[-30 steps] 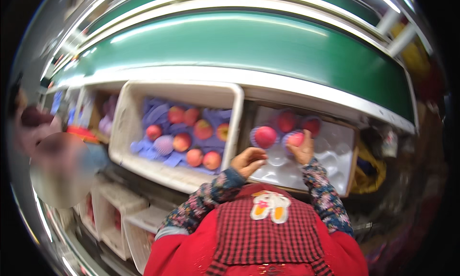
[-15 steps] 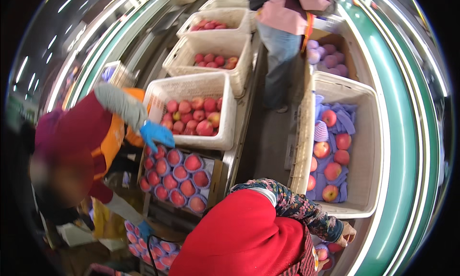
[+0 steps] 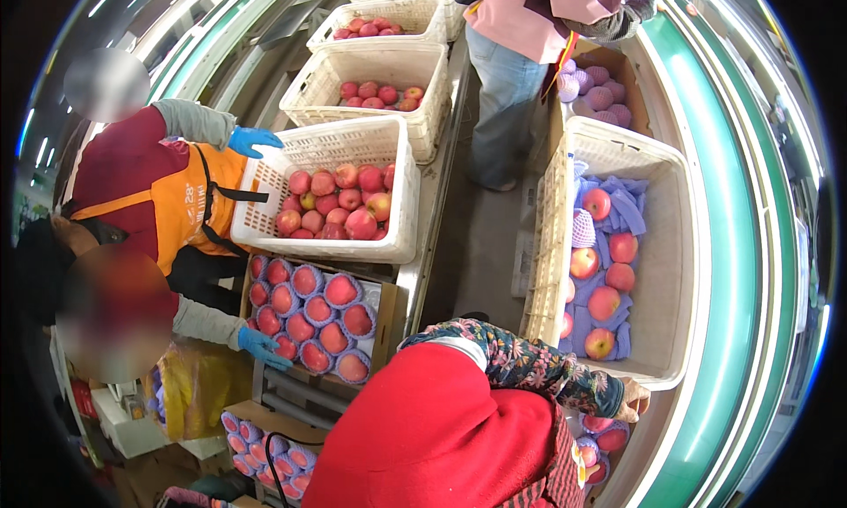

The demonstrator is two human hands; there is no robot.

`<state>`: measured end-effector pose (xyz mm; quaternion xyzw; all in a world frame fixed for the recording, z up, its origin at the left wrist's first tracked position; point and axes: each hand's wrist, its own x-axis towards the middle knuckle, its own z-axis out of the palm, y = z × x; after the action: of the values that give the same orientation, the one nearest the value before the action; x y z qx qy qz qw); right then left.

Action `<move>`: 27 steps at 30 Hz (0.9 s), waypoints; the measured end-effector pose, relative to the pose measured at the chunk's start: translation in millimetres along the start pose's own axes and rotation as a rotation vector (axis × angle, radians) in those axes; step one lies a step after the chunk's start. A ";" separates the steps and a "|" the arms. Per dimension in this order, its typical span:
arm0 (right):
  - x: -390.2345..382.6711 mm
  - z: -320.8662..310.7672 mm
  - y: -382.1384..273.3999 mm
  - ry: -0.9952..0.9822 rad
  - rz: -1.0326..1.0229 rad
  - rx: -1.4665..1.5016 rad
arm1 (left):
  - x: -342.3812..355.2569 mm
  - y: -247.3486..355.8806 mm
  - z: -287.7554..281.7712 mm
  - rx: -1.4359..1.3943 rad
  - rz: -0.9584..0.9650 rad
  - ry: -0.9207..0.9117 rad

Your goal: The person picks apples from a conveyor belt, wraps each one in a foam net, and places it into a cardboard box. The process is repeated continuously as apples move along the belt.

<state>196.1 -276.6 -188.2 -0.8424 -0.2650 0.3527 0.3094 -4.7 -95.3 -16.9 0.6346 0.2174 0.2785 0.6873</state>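
My left arm, in a red sleeve and flowered oversleeve, reaches in from the lower edge and bends to the right. My left hand point(image 3: 632, 400) is just below the near corner of a white crate point(image 3: 678, 376), fingers curled downward; what they hold is hidden. Beside and below it lie several red apples point(image 3: 610, 439) in purple foam nets, partly covered by my sleeve. Purple padding point(image 3: 625, 210) and loose red apples point(image 3: 603, 302) lie inside the crate. My right hand does not show.
A green conveyor point(image 3: 710, 270) runs along the right. At left, a co-worker's blue gloves point(image 3: 254, 141) point(image 3: 263, 347) are near a crate of apples point(image 3: 401, 235) and a box of netted apples point(image 3: 333, 339). Another person point(image 3: 507, 76) stands ahead in the aisle.
The view has shifted slightly. The co-worker's upper glove has moved from the netted apples to the crate's far left, and the lower one up to the box's near edge. My left hand stays low right.
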 end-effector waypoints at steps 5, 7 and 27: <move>-1.9 -2.3 -0.4 -0.001 0.027 0.004 | 3.2 -1.2 -6.5 0.018 0.017 -0.011; -5.1 -4.3 5.3 0.005 0.047 0.005 | 4.4 4.4 -7.3 0.041 0.004 -0.025; -38.1 -72.9 -9.4 0.193 -0.013 -0.208 | 3.2 -35.5 -250.8 0.098 0.184 0.469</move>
<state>225.9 -320.0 -124.3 -0.8982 -0.2748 0.2386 0.2468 -162.1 93.8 -77.0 0.6023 0.3255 0.4684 0.5584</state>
